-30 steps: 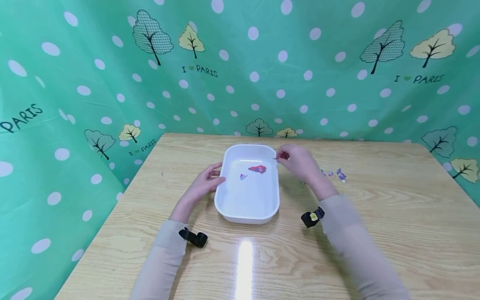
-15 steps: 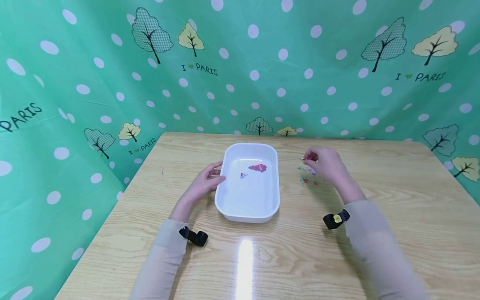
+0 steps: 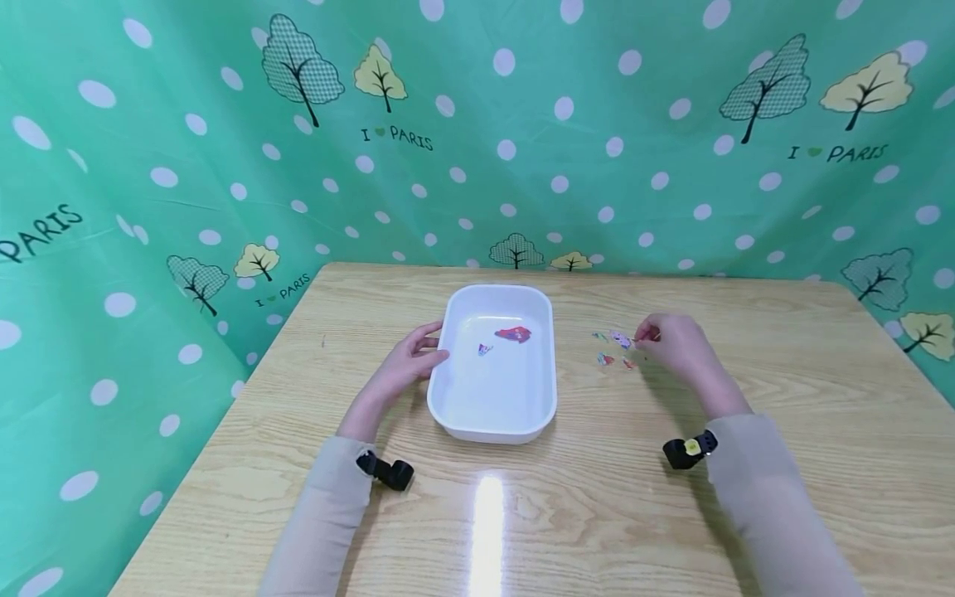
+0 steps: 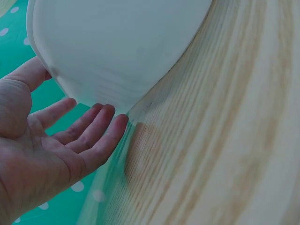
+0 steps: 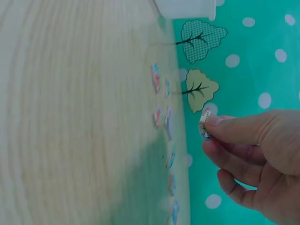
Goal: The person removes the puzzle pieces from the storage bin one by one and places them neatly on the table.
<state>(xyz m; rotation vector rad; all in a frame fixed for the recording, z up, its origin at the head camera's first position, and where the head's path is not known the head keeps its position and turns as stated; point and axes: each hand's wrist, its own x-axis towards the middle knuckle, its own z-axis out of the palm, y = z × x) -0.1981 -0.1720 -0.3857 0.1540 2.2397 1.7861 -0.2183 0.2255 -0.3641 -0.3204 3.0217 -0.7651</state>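
Observation:
A white plastic tub (image 3: 492, 398) stands on the table. My left hand (image 3: 407, 365) holds its left side, with the thumb at the rim and the other fingertips against the outer wall, as the left wrist view also shows. Inside the tub lie a red and purple flat cutout (image 3: 513, 334) and a smaller purple one (image 3: 484, 350). My right hand (image 3: 677, 344), to the right of the tub, pinches a small printed sticker-like cutout (image 5: 205, 124) between thumb and forefinger. Just left of that hand, several similar cutouts (image 3: 621, 339) lie on the table; what is printed on them is too small to tell.
The wooden table (image 3: 597, 514) reaches back to a green dotted curtain (image 3: 462, 207) with printed trees. In the right wrist view, several more cutouts (image 5: 173, 213) lie in a line near the far edge.
My right hand has moved from the tub's right rim rightward over the loose cutouts, uncovering those nearest the tub. My left hand and the cutouts in the tub have stayed put.

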